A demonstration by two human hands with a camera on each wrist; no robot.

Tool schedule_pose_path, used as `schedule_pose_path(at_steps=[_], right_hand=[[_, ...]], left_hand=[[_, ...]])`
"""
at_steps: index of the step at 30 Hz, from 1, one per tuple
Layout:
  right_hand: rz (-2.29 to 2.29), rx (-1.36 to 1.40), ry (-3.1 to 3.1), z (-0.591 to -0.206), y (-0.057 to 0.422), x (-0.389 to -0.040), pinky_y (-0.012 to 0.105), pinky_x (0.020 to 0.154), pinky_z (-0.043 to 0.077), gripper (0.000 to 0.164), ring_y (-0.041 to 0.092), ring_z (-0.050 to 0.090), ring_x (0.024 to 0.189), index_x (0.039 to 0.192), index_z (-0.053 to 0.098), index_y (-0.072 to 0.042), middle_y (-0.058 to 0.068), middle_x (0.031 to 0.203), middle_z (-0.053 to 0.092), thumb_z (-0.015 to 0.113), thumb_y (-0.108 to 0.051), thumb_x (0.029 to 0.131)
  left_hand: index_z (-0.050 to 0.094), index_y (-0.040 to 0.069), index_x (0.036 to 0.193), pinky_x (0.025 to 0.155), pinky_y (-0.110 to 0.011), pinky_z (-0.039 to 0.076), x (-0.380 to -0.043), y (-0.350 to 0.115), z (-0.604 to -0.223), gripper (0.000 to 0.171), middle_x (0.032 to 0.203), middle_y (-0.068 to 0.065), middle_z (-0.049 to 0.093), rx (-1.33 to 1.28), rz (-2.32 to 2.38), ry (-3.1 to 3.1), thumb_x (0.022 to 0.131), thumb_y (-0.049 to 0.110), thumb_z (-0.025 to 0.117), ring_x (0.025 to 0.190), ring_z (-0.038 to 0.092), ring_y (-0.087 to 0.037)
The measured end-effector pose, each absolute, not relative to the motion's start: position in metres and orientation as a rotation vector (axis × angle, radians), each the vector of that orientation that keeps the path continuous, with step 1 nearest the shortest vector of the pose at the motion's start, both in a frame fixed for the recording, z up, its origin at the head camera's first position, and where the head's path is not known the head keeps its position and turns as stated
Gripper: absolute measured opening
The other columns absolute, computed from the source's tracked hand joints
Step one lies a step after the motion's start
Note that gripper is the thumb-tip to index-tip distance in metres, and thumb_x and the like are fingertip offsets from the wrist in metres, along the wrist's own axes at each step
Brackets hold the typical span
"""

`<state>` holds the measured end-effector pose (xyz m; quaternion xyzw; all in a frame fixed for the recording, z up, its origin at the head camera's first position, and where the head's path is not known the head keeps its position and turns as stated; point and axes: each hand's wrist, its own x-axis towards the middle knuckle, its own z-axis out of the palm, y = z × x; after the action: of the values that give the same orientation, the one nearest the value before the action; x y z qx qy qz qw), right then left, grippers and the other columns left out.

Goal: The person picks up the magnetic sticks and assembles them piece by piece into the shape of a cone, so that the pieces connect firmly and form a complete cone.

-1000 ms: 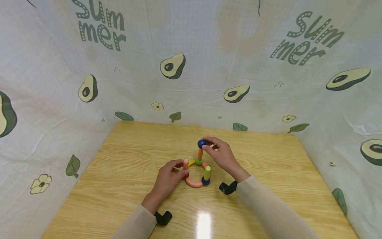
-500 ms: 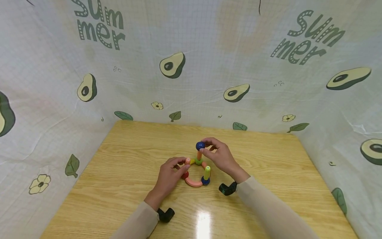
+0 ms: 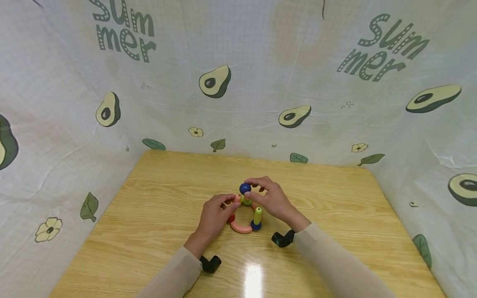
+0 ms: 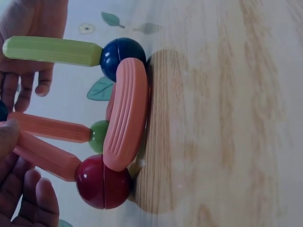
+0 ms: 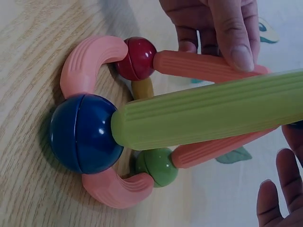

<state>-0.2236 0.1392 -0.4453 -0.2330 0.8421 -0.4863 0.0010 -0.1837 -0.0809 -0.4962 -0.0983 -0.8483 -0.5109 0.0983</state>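
Magnetic rods and balls form a ring standing on the table. My left hand [image 3: 214, 215] pinches the salmon rod [image 5: 199, 65] that rises from the red ball [image 4: 102, 182]; it leans inward. My right hand [image 3: 273, 200] grips the upper blue ball [image 3: 245, 188] between thumb and fingers. That ball tops another salmon rod [image 4: 52, 126], tilted up from the green ball [image 5: 158, 165]. The two rods' upper ends lie close together. Nearer the front, a lime rod [image 5: 208, 111] stands on the lower blue ball [image 5: 85, 135], with no hand on it. Curved salmon pieces [image 4: 127, 113] link the base balls.
A yellow curved piece [image 5: 143, 88] joins the ring at the back left. The wooden table [image 3: 316, 248] ends at a white printed cloth [image 3: 253, 62] hanging at the back and sides. A black wrist camera [image 3: 283, 239] sits on the right wrist, another [image 3: 210, 264] on the left.
My right hand has brought the upper blue ball left and down, tilting its rod. My left hand has moved up its rod and tipped it right, toward that ball.
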Motion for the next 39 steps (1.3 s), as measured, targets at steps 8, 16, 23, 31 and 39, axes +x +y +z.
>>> schedule_pose_path(at_steps=[8, 16, 23, 31, 39], right_hand=[[-1.495, -0.778, 2.635, -0.4457, 0.137, -0.2227, 0.045, 0.095, 0.047, 0.036, 0.016, 0.059, 0.11, 0.132, 0.075, -0.021, -0.003, 0.125, 0.07, 0.079, -0.026, 0.097], [-1.489, -0.812, 2.634, -0.4499, 0.1375, -0.2239, 0.055, 0.096, 0.049, 0.036, 0.03, 0.059, 0.115, 0.133, 0.075, -0.019, -0.001, 0.13, 0.07, 0.079, -0.023, 0.097], [-1.494, -0.804, 2.625, -0.4502, 0.1377, -0.2239, 0.056, 0.096, 0.048, 0.037, 0.039, 0.059, 0.117, 0.133, 0.074, -0.019, -0.001, 0.13, 0.071, 0.079, -0.025, 0.097], [-1.499, -0.795, 2.634, -0.4501, 0.1382, -0.2217, 0.048, 0.093, 0.048, 0.037, 0.037, 0.059, 0.116, 0.134, 0.074, -0.022, -0.001, 0.132, 0.071, 0.078, -0.028, 0.098], [-1.546, -0.793, 2.64, -0.4516, 0.1423, -0.2173, 0.058, 0.095, 0.05, 0.038, 0.03, 0.061, 0.116, 0.134, 0.073, -0.017, 0.0, 0.131, 0.07, 0.077, -0.029, 0.099]], left_hand=[[0.08, 0.016, 0.117, 0.073, -0.025, 0.056, -0.1843, -0.0792, -0.4967, 0.026, 0.105, -0.002, 0.074, -0.306, -1.479, -2.501, 0.095, 0.028, 0.081, 0.083, 0.063, -0.011], [0.081, 0.014, 0.116, 0.071, -0.023, 0.055, -0.185, -0.0781, -0.4958, 0.025, 0.105, -0.004, 0.074, -0.314, -1.472, -2.506, 0.096, 0.028, 0.08, 0.082, 0.063, -0.011], [0.08, 0.013, 0.117, 0.072, -0.024, 0.054, -0.1847, -0.0786, -0.4959, 0.025, 0.105, -0.005, 0.075, -0.315, -1.47, -2.51, 0.097, 0.028, 0.079, 0.083, 0.062, -0.012], [0.081, 0.013, 0.118, 0.073, -0.024, 0.055, -0.1843, -0.0793, -0.4967, 0.026, 0.105, -0.006, 0.075, -0.317, -1.471, -2.506, 0.096, 0.027, 0.08, 0.084, 0.064, -0.012], [0.081, 0.017, 0.119, 0.077, -0.026, 0.056, -0.1838, -0.0828, -0.4936, 0.027, 0.11, -0.003, 0.075, -0.285, -1.531, -2.501, 0.095, 0.028, 0.081, 0.088, 0.065, -0.013]])
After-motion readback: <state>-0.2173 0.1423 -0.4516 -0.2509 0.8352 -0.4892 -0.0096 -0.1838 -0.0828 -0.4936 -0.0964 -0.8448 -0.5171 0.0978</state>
